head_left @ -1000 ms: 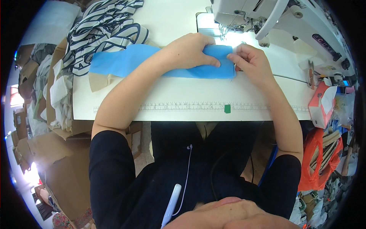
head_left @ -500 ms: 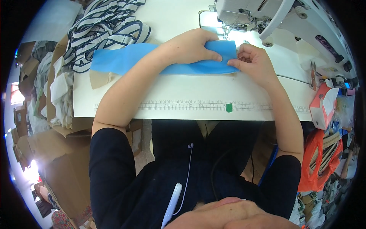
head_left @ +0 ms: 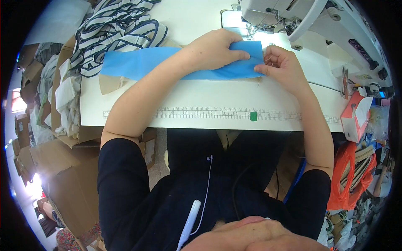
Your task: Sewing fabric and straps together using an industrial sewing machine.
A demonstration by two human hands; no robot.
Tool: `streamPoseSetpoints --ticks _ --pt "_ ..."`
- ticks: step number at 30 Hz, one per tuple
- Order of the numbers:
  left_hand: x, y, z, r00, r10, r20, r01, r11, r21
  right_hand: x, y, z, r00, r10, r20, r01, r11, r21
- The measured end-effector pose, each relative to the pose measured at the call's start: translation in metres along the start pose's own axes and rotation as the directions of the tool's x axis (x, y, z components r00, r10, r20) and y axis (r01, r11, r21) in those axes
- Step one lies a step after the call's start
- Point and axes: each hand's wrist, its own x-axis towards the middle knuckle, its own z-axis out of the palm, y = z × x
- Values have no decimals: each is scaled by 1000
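A long blue strip of fabric (head_left: 138,62) lies across the white sewing table (head_left: 201,96), over a beige piece (head_left: 109,83) that shows at its left end. My left hand (head_left: 213,49) presses flat on the strip near its right end. My right hand (head_left: 281,65) pinches the strip's right edge between its fingers. Both hands sit just in front of the white sewing machine (head_left: 310,21), whose needle area is lit.
Striped navy-and-white fabric (head_left: 117,31) is heaped at the table's back left. A printed ruler with a green marker (head_left: 253,116) runs along the front edge. Snips (head_left: 345,79) and a red-and-white box (head_left: 356,117) sit at the right. Cardboard boxes (head_left: 54,180) stand left.
Both hands and the blue strip's right end have shifted up and to the right, closer to the sewing machine's needle.
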Motion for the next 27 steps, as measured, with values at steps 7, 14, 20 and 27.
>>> streamPoseSetpoints --ticks 7,14,20,27 --pt "1 -1 -3 1000 -9 12 10 999 -48 1 4 -2 999 -22 34 21 1000 8" --pt "-1 -1 -3 999 -23 39 27 992 -119 0 2 -1 999 14 31 -15 1000 27" --pt "-1 0 -4 998 -27 52 32 995 -96 -1 1 0 1000 5 15 -5 1000 29" --pt "-1 -2 0 1000 -21 14 23 996 -85 1 -1 0 1000 9 -2 -9 1000 7"
